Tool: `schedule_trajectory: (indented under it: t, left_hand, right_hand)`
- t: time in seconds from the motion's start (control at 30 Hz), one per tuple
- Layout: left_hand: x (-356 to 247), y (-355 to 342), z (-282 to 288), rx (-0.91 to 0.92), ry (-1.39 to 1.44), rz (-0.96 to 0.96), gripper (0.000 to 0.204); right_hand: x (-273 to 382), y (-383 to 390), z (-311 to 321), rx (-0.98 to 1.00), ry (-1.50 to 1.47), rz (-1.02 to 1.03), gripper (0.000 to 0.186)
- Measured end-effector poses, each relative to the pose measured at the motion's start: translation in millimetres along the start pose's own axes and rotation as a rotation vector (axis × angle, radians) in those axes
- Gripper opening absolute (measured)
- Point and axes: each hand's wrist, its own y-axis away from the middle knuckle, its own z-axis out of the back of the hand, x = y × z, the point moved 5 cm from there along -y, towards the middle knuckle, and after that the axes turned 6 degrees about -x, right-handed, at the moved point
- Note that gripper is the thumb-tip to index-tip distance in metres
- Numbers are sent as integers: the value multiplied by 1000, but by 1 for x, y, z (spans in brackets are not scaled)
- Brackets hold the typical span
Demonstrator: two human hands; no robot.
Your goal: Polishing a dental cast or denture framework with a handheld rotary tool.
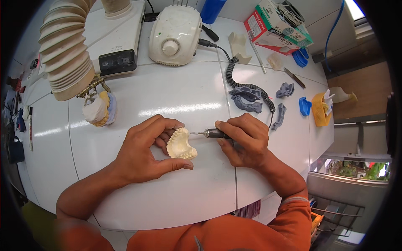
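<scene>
My left hand holds a cream dental cast, an arch with a row of teeth along its outer edge. My fingers are bent behind it, and the thumb stretches along its near side. In my right hand is a black rotary handpiece, gripped like a pen. Its thin metal bur points left at the cast's upper right end; whether the two touch I cannot tell. A coiled black cord runs from the handpiece to the white control unit at the back.
A ribbed suction hose hangs at the far left above an articulated dental model. Grey impression pieces lie beyond my right hand. Farther right are a knife, a blue piece, a yellow basket and stacked boxes.
</scene>
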Motion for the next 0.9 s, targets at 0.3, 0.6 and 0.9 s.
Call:
schedule_trajectory:
  t: [0.3, 0.6, 0.9]
  left_hand:
    - [1, 3, 4, 4, 96, 7, 84]
    - [3, 4, 6, 10, 111, 20, 74]
    - [5, 5, 4, 5, 108, 26, 73]
  right_hand:
    - [5, -4, -4, 45, -8, 4, 48]
    - [9, -5, -7, 70, 52, 21, 51]
    - [11, -2, -9, 65, 85, 48, 54]
